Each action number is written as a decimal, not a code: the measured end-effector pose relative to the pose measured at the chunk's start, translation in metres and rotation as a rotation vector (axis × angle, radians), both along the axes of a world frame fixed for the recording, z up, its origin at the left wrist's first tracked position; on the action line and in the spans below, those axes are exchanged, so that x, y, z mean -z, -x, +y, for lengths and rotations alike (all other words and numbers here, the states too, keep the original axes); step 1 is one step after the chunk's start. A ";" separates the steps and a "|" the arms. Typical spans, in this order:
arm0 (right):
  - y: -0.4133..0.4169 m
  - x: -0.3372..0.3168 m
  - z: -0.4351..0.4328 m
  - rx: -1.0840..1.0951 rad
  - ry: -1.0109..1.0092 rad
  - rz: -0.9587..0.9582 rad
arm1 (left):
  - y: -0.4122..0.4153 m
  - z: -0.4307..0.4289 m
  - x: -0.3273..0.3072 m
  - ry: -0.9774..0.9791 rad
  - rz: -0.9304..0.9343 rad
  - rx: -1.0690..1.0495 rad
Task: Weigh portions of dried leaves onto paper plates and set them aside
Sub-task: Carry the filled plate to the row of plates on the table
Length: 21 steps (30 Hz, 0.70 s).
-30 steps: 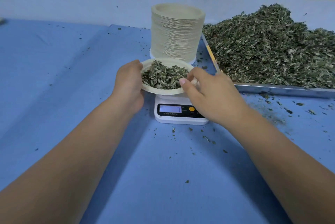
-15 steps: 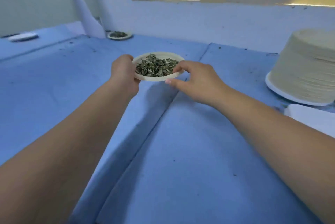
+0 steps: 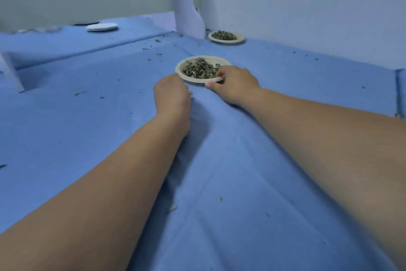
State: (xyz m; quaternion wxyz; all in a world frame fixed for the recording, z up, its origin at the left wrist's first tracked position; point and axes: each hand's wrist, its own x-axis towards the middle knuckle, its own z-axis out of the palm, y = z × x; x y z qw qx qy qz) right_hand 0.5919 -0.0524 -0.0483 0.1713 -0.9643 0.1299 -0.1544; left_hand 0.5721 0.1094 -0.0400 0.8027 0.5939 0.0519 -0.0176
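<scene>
1. Since half a second ago the paper plate (image 3: 211,58) has gone from held in the air between both hands to sitting flat on the blue cloth (image 3: 87,121), further out from you. Your left hand (image 3: 172,92) has come off its rim.
2. The plate now sits mid-table, ahead of both hands, with the dried leaves (image 3: 198,70) piled inside and none spilling over the rim.
3. Your right hand (image 3: 236,84) pinches the plate's near-right rim. A fingertip lies over the edge, and the thumb (image 3: 209,83) is low against the cloth just beside the rim.
4. Your left hand is just beside the near-left rim with its back to the camera. The fingers are hidden, so whether it's loose or clenched can't be told, and any contact with the plate is unclear.
5. Both forearms reach out low over the cloth.
6. A second plate of leaves (image 3: 226,36) sits further back near the wall, well apart from the first.
7. A white round disc (image 3: 102,27) lies far left.
8. A white upright sheet (image 3: 186,11) stands just left of the second plate.
9. Loose leaf crumbs (image 3: 157,40) are scattered over the cloth.
</scene>
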 end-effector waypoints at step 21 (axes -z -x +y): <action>0.201 -0.047 -0.049 0.030 -0.006 -0.069 | 0.156 -0.086 -0.039 -0.385 -0.255 0.363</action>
